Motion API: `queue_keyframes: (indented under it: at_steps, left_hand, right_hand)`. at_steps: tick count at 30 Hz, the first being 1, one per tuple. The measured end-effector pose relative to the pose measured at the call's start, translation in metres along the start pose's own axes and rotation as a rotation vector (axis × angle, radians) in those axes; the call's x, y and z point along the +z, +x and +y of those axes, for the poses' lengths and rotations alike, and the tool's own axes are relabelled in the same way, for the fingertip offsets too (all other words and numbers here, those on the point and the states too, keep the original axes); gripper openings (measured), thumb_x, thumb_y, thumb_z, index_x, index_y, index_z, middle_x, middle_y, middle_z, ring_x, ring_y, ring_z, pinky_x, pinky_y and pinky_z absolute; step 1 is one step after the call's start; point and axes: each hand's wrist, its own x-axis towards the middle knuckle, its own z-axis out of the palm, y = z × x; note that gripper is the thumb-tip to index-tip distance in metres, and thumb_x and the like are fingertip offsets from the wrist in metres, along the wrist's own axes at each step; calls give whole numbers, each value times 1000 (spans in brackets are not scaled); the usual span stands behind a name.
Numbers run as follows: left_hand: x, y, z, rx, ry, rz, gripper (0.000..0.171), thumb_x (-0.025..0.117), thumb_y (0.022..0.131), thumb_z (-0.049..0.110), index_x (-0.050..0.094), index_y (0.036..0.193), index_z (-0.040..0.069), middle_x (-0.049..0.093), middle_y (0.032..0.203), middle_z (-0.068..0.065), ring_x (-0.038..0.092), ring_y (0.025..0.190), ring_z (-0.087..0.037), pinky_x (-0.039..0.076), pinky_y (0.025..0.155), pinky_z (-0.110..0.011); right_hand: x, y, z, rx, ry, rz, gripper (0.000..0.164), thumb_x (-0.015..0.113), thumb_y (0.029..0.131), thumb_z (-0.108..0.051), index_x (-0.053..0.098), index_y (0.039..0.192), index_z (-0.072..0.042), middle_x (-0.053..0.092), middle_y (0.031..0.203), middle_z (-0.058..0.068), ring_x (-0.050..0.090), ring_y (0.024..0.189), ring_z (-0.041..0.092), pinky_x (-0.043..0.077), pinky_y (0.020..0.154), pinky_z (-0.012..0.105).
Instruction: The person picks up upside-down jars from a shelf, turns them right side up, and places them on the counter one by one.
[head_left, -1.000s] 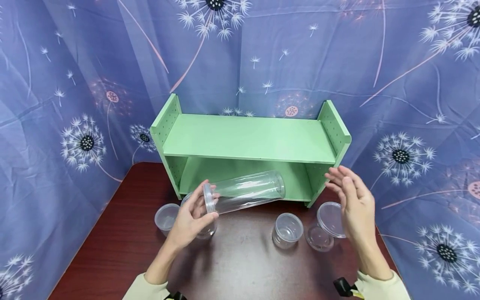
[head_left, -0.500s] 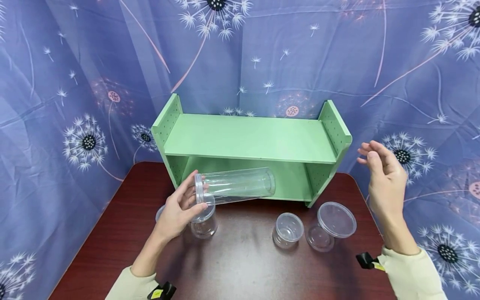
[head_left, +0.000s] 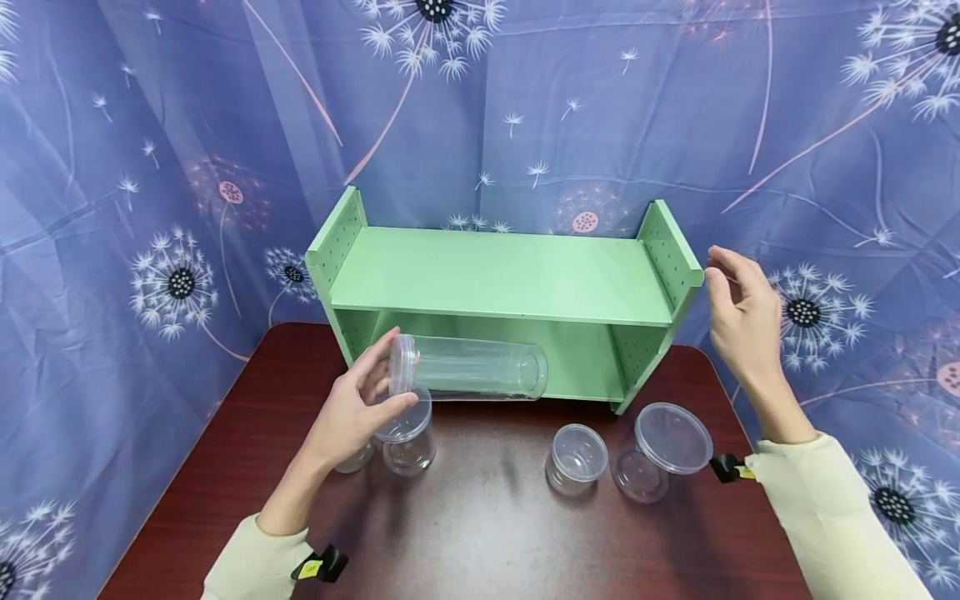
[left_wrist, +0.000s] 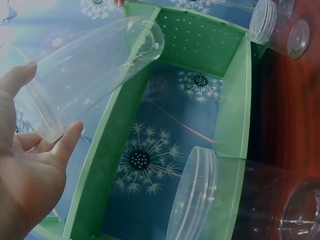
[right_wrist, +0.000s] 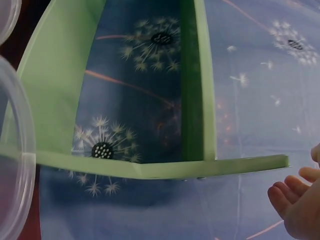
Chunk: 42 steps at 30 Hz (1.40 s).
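My left hand point(head_left: 347, 417) holds a tall clear plastic jar point(head_left: 480, 368) by its lidded end, thumb and fingers spread around the lid. The jar lies on its side in the air before the lower shelf, its base pointing right. In the left wrist view, the tall jar point(left_wrist: 95, 70) slants across the rack's edge, with the thumb and fingertips at its lid. Beside the right end panel of the green rack point(head_left: 495, 275), my right hand point(head_left: 746, 321) is raised, holding nothing. Its fingers bend loosely in the right wrist view, near the panel's tip point(right_wrist: 280, 161).
Below the left hand stands a lidded clear jar point(head_left: 409, 454), with another clear container point(head_left: 356, 460) mostly hidden beside it. A small lidded jar point(head_left: 576, 460) and a wider-lidded one point(head_left: 673, 438) stand at right on the dark red table point(head_left: 480, 533). Patterned blue cloth point(head_left: 525, 100) hangs behind.
My left hand has moved left and slightly up, bringing the tall jar from a slant to nearly level. My right hand has gone up and right, then back a little toward the rack.
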Motion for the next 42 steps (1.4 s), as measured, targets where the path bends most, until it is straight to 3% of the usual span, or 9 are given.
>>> queue_keyframes:
  at_steps: [3, 6, 12, 17, 28, 34, 42]
  left_hand:
    - [1, 4, 3, -23, 17, -14, 87, 76, 91, -1, 31, 163, 14, 42, 159, -12, 55, 134, -25, 50, 104, -28]
    - [2, 8, 5, -37, 39, -25, 87, 77, 91, 3, 31, 163, 16, 38, 162, -10, 52, 137, -31, 49, 106, -30]
    - [3, 14, 8, -44, 119, -42, 86, 80, 90, 9, 34, 163, 17, 41, 158, -8, 54, 134, -32, 47, 109, -36]
    - [5, 19, 10, -53, 182, -62, 86, 83, 89, 16, 37, 161, 19, 46, 154, -5, 56, 130, -28, 46, 110, -43]
    - [11, 35, 12, -73, 340, -123, 87, 85, 87, 28, 39, 161, 20, 44, 157, -7, 54, 133, -29, 46, 111, -45]
    - [16, 44, 14, -4, 420, -164, 89, 86, 86, 28, 40, 160, 13, 51, 151, -5, 54, 132, -25, 48, 109, -42]
    - [27, 48, 11, 104, 537, -240, 88, 88, 83, 24, 44, 156, 2, 58, 142, -16, 60, 116, -29, 55, 96, -48]
  right_hand:
    - [4, 3, 7, -70, -47, -22, 32, 57, 103, -4, 68, 132, 3, 66, 132, 17, 59, 108, 1, 46, 92, 10]
    - [7, 5, 11, -131, -82, -41, 33, 57, 103, -3, 67, 134, 3, 65, 135, 19, 59, 116, 12, 43, 93, 9]
    - [9, 5, 14, -159, -120, -63, 34, 57, 104, -6, 65, 136, 1, 63, 140, 16, 61, 115, 30, 41, 91, 7]
    - [10, 4, 16, -176, -123, -63, 34, 58, 104, -4, 65, 136, 2, 62, 141, 14, 62, 113, 34, 41, 89, 6]
    - [15, 4, 19, -208, -109, -51, 34, 57, 103, 0, 64, 135, 6, 62, 140, 18, 62, 113, 36, 41, 84, 6]
    - [17, 2, 20, -230, -115, -38, 33, 57, 103, -1, 64, 134, 7, 63, 138, 19, 63, 101, 32, 41, 84, 6]
    - [19, 0, 21, -224, -106, -37, 33, 58, 102, 2, 64, 134, 8, 62, 138, 21, 64, 104, 37, 41, 86, 5]
